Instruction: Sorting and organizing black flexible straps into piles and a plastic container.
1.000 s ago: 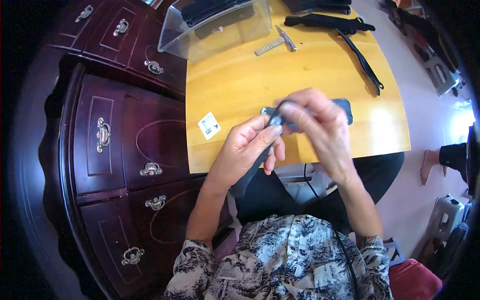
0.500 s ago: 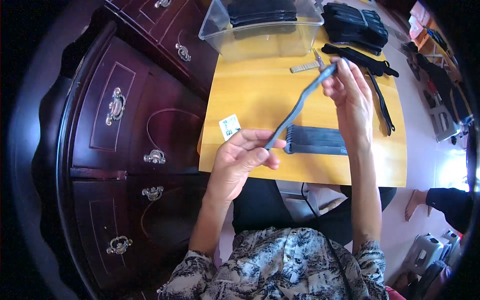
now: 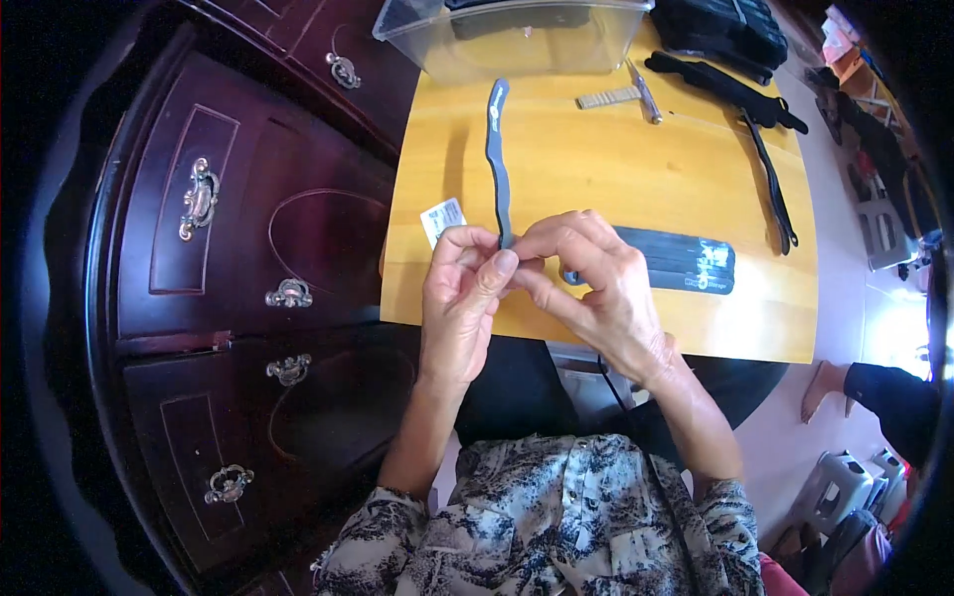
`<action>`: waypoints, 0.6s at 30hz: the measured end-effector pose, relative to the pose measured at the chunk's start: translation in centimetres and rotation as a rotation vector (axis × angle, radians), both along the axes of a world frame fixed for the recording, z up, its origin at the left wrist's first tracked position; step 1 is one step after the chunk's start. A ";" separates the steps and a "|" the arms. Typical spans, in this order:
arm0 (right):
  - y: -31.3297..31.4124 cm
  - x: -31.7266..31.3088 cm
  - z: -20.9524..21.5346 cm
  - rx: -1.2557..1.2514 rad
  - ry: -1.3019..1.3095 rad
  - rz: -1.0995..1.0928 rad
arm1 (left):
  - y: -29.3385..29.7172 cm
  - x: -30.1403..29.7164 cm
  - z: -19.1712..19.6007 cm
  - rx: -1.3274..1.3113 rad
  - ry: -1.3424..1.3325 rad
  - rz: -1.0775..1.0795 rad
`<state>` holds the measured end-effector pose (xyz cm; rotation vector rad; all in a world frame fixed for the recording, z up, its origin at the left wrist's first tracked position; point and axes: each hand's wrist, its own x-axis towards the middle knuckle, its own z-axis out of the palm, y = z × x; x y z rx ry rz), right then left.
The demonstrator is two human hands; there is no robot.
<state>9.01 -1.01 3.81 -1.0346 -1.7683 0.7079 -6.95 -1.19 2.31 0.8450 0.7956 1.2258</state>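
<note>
We take the place where the hands meet as the middle of the clock. At 9 o'clock we see a dark reddish-brown wooden cabinet (image 3: 159, 308) with ornate metal handles. Next comes a yellow wooden table (image 3: 586, 169); on it, at 10 o'clock, lies a small white printed card (image 3: 442, 218). The left hand (image 3: 465, 298) is nearly closed, with thumb and fingers pinching the lower end of a narrow, wavy grey strap (image 3: 498, 169), which points to 12 o'clock above the table. A clear plastic box (image 3: 556, 42) stands beyond it. The right hand (image 3: 596, 283) has its fingers curled, their tips at this same lower end; we cannot tell whether they grip it. At 1 o'clock is a slim silver metal tool (image 3: 648, 94); at 2, a long black fabric strap (image 3: 767, 184); at 3, a flat dark grey bundle (image 3: 686, 260). On the pinkish floor (image 3: 770, 427), at 4 o'clock, we notice another person's bare foot (image 3: 822, 389).

Half a second ago, the grey strap was stretched slantwise between both hands; now the right hand has come down beside the left, and the far end is free.
</note>
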 end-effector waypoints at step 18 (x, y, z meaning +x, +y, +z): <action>-0.7 0.7 -1.6 -0.493 0.325 0.045 | -1.5 0.4 -1.4 0.311 0.501 0.202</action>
